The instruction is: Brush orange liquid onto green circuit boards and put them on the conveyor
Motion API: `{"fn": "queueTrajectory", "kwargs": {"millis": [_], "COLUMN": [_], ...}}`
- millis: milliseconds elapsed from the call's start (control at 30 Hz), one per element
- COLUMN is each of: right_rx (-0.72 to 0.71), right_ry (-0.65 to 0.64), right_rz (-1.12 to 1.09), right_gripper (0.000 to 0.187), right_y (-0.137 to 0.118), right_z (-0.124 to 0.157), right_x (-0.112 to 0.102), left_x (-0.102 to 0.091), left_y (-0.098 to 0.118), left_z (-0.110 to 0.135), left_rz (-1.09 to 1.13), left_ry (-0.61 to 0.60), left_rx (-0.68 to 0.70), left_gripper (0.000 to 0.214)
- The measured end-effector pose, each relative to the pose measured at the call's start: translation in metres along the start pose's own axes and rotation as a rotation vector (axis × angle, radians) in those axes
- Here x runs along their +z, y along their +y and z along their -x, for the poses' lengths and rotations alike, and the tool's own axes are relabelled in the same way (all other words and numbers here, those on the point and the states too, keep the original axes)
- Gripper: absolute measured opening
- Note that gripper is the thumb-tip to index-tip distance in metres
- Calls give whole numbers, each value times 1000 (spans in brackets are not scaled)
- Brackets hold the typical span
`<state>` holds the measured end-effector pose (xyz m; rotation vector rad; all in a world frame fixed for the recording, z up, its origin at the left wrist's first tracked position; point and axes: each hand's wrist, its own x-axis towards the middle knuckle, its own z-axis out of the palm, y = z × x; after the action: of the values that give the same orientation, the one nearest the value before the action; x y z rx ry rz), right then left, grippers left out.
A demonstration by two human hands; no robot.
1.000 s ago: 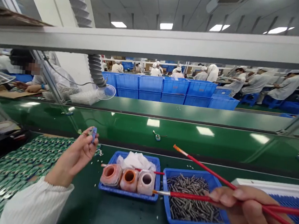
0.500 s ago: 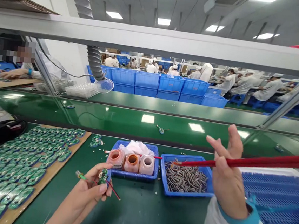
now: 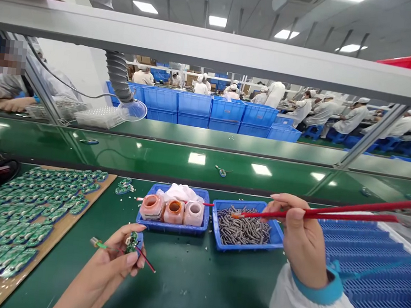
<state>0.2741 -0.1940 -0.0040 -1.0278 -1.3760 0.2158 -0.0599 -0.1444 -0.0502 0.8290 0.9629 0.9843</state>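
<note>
Left hand pinches a small green PCB between thumb and fingers, low over the green bench, just in front of the jar tray. A green-sleeved lead sticks out to the left of the grip and a thin red stick to the lower right; can't tell whether either is fixed to the board or just held with it. Right hand is clamped on two red-handled brushes, with the tips out over the screw tray and its loose dark screws. Hands well apart, neither touching a tray. Jar tray carries three orange-stained jars and a white cloth. More PCBs sit in rows on a wooden board at bench left. Blue mesh mat on the right. Co-worker's hands are at upper left, separate. Handling call: PCB looks light and stiff, but small and fragile at the parts and joints. Board edges look like the safest hold, keeping pressure off the components. Lead likely flexible, so don't carry the board by it. Small size means a slip risk in a fingertip pinch.
</note>
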Motion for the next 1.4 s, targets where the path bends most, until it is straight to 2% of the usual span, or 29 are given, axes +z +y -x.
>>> {"fn": "queueTrajectory", "kwargs": {"millis": [267, 500, 600, 767, 900, 1033, 1200, 1300, 1400], "right_rx": [-33, -133, -105, -28, 33, 69, 34, -1, -43], "right_ry": [-129, -235, -189, 8, 30, -50, -241, -374, -451], "right_rz": [-124, -306, -317, -303, -248, -157, -51, -73, -132], "right_gripper": [24, 15, 15, 11, 5, 6, 7, 5, 6], "right_y": [9, 8, 10, 18, 24, 25, 23, 29, 38], "right_z": [3, 1, -2, -10, -15, -24, -41, -48, -50], "right_x": [-11, -8, -2, 16, 28, 35, 52, 66, 79], "left_x": [21, 19, 16, 12, 10, 10, 13, 12, 9], "left_y": [2, 1, -1, -4, -5, -2, 0, -1, 0], "left_z": [3, -1, -4, -11, -15, -19, -23, -24, -24], "left_rz": [41, -26, -103, -234, -267, -340, -343, -313, -337], "left_ry": [73, 76, 74, 57, 93, 126, 166, 171, 191], "left_rx": [47, 45, 33, 14, 6, 34, 68, 41, 33], "left_gripper": [45, 37, 40, 48, 46, 46, 46, 43, 44]}}
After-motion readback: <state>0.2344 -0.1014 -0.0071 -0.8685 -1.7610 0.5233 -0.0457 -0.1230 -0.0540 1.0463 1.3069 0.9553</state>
